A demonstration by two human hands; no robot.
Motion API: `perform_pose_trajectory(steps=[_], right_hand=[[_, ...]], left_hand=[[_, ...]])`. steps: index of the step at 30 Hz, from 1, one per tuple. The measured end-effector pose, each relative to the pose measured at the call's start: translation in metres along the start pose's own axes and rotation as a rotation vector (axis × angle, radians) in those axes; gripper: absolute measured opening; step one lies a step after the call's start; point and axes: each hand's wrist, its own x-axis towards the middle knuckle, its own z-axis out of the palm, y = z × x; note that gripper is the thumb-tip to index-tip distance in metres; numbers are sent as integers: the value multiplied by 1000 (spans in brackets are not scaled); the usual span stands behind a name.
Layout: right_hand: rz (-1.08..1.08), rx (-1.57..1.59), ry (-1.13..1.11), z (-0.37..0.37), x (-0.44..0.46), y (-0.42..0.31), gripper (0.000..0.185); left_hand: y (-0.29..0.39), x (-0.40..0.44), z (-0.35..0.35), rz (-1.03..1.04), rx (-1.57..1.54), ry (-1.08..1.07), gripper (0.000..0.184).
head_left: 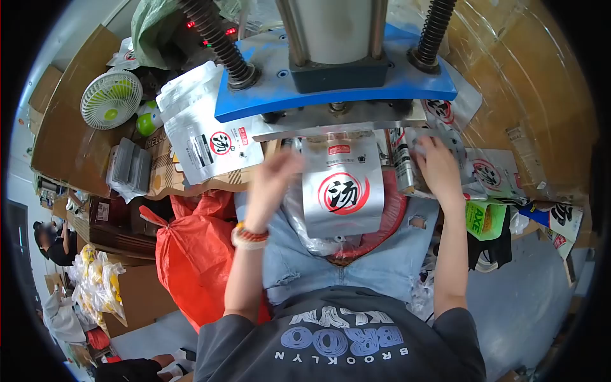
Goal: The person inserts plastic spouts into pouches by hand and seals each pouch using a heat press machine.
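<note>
In the head view, I look down past the blue press plate [267, 92], and both my forearms come up towards it from my dark T-shirt [340, 337], one on each side of my lap. My left hand [270, 181] is raised below the left part of the press plate, its forearm nearly upright, with a red-and-white bracelet [249, 237] round the wrist. The hand leans inwards to the right, its fingers loosely bent towards the silver pouch [344, 216]. It is blurred, so I cannot tell whether it pinches anything.

My right hand [438, 162] is below the right end of the press plate, back upwards, the arm reaching up and slightly inwards. Its fingers bend over the silver packs [402, 159] and touch them; I cannot tell how tightly they close.

The silver pouch lies between my hands, below the middle of the press plate and in front of the metal bar [344, 130] under it. Its printed face, with a red ring round a black character, is up. Clear plastic [315, 240] and a red basket [391, 219] show beneath it, over my jeans [286, 254].

Left of the press plate, a stack of pouches [207, 121] lies on the bench [159, 169], with a small fan [111, 100] farther left. Below and left of the plate is a red bag [194, 261]; below and right, a green packet [484, 219]
</note>
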Motion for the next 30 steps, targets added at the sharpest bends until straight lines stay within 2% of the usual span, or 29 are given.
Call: perform_pose_trajectory(steps=[1, 2, 3, 5, 6, 8, 9, 10, 11, 12, 13, 14, 15, 16, 20, 22, 26, 27, 29, 30], right_hand=[[-25, 93, 100, 10, -10, 12, 23], [-47, 191, 204, 16, -17, 18, 24], [-36, 192, 206, 14, -22, 18, 24], [-103, 299, 505, 2, -26, 8, 23], [-101, 304, 520, -6, -29, -1, 23], [-127, 911, 510, -18, -52, -26, 20], [-192, 950, 498, -24, -65, -40, 19], [-269, 954, 446, -34, -81, -54, 20], [-390, 922, 447, -31, -89, -67, 21], [-621, 889, 424, -38, -90, -80, 27], [-753, 882, 414, -25, -91, -91, 35], [-814, 793, 401, -20, -88, -101, 39], [-875, 705, 385, -17, -87, -109, 43], [-880, 710, 384, -14, -91, -114, 40], [-934, 739, 387, -55, -109, -105, 35], [-872, 834, 189, -61, -110, -101, 31], [-624, 704, 479, -67, -123, -81, 16], [-624, 708, 475, -65, -122, -82, 16], [-616, 451, 408, -57, -119, -85, 13], [-689, 465, 360, -53, -116, -88, 15]], left_hand=[[5, -4, -22, -139, 124, 154, 63], [-2, -2, -47, 222, 953, 355, 87], [-25, -5, -63, 234, 1408, 402, 98], [-60, -21, -90, 199, 1326, 123, 103], [-49, -33, -91, 292, 1280, 92, 78], [-69, -49, -111, 362, 908, 116, 45], [-55, -59, -106, 269, 669, 228, 26], [-36, -70, -96, 66, 471, 291, 29], [-15, -81, -86, 46, 535, 302, 29], [-1, -94, -73, 111, 508, 313, 32], [11, -105, -57, 175, 481, 326, 35], [22, -107, -40, 443, 567, 317, 34], [34, -110, -27, 532, 640, 271, 33], [47, -113, -22, 621, 716, 225, 33], [81, -117, -26, 740, 482, -73, 15], [86, -109, -22, 650, 369, -307, 17], [56, -96, -4, 482, 264, -88, 38], [58, -96, -4, 478, 266, -86, 38], [66, -96, -3, 563, 400, -76, 39], [69, -95, -2, 611, 468, -158, 38]])
